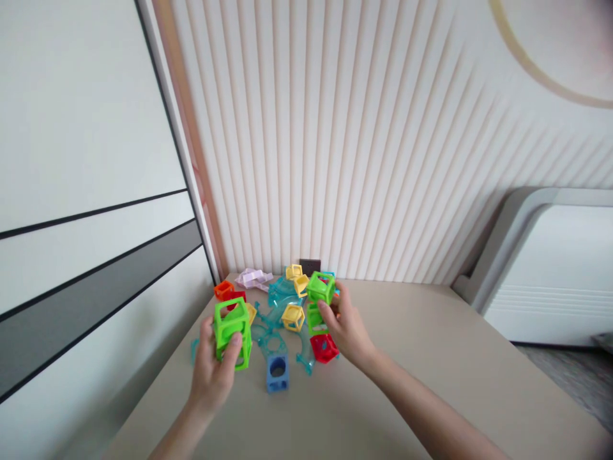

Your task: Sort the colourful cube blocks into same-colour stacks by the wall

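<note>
My left hand (215, 367) is closed around two green open-frame cube blocks (233, 332), one above the other, held above the table. To the right, my right hand (347, 326) grips a green cube block (320, 287) between thumb and fingers. Another green block (315, 318) shows just beneath it; whether the two are joined I cannot tell. A red block (324, 348) lies below that hand. Between my hands, a blue cube block (278, 374) with a round hole rests on the table, and yellow blocks (293, 317) lie behind it.
Clear teal track pieces (272, 343) spread over the tabletop (412, 358). Lilac pieces (253, 278), an orange block (223, 291) and a dark block (310, 267) are near the ribbed wall (335, 140). A white panel (96, 115) borders the left side.
</note>
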Motion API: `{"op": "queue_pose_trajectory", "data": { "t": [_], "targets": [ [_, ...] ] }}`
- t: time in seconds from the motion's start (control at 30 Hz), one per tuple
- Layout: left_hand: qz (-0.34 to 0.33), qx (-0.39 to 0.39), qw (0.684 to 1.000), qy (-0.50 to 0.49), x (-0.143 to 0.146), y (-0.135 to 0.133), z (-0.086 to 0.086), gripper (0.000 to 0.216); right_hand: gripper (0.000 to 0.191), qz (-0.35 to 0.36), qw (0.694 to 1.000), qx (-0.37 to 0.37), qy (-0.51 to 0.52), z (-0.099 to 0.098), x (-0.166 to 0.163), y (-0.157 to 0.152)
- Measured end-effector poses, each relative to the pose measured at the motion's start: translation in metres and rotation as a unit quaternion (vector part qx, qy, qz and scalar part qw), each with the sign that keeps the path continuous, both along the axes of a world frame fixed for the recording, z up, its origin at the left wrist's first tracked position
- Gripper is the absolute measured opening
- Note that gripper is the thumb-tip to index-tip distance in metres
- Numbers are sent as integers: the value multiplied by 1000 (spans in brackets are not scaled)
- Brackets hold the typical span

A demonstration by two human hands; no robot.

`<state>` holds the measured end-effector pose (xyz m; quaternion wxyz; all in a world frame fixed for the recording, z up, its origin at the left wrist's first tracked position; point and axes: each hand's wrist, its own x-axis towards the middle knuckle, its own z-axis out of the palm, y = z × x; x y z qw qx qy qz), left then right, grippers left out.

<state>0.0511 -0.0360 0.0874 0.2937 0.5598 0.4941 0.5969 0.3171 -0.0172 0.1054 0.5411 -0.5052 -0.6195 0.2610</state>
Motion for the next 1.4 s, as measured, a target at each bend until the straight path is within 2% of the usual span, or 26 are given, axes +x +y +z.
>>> {"op": "queue_pose_trajectory", "data": {
  "t": [0.07, 0.17, 0.3, 0.37, 0.47, 0.53, 0.8, 0.97, 1.1, 1.23, 1.4],
  "targets": [
    [30, 14, 999, 14, -13, -3, -16, 53, 52, 0, 988, -16, -151, 16, -22, 25],
    [44, 39, 998, 29, -21, -9, -48, 52, 53, -10, 957, -28, -290, 27, -59, 64],
    [86, 119, 985, 86, -25, -16, -88, 50, 53, -13, 906, -67, -418, 22, -100, 104],
    [50, 191, 970, 143, -28, -17, -98, 45, 53, -2, 893, -77, -444, 17, -112, 115],
    [-36, 280, 934, 220, -31, -16, -102, 35, 53, 7, 886, -79, -457, 11, -120, 122],
    [-56, 294, 922, 246, -31, -15, -101, 34, 52, 12, 881, -76, -466, 8, -123, 123],
    [0, 358, 889, 286, -24, -15, -95, 45, 51, 10, 877, -42, -479, 9, -130, 120],
    [5, 350, 886, 303, -24, -16, -88, 44, 45, 2, 903, 38, -429, 23, -113, 105],
    [13, 332, 891, 308, -24, -15, -89, 44, 47, -11, 915, 64, -397, 34, -72, 78],
    [2, 316, 905, 284, -22, -12, -98, 50, 54, -54, 923, 26, -380, 40, -21, 46],
    [-12, 314, 898, 308, -23, -10, -105, 60, 43, -72, 887, -44, -454, 36, 17, 16]
  ]
}}
